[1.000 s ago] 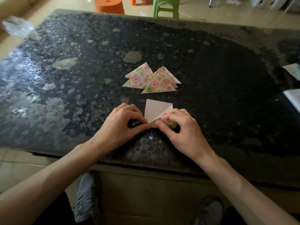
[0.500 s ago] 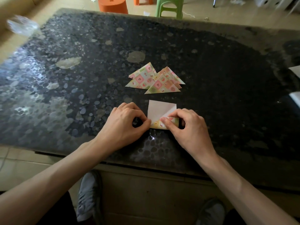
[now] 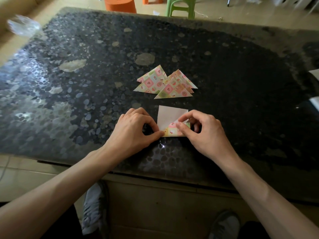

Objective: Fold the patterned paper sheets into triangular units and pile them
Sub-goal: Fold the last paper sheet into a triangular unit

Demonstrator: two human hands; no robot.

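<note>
Nearest the person: a small square paper sheet (image 3: 166,116), white side up with a pink-and-green checked print showing on its turned-up flap, lies flat on the dark pebble-patterned glossy worktop (image 3: 241,75).
Left hand (image 3: 136,131): thumb and forefinger are pinched on the sheet's near left corner, pinning it down.
Right hand (image 3: 207,133): fingertips are closed on the printed flap, bringing it up over the white face.
Pile: finished patterned triangular units (image 3: 165,85) overlap one another just beyond the sheet, not touching it.
Handling: featherweight and thin, I'd say. It takes a crease readily, would crumple or tear if tugged, and probably skates on that glossy top.
Where to hold: by corners and edges, one corner anchored while the other is carried across to meet its mate.
</note>
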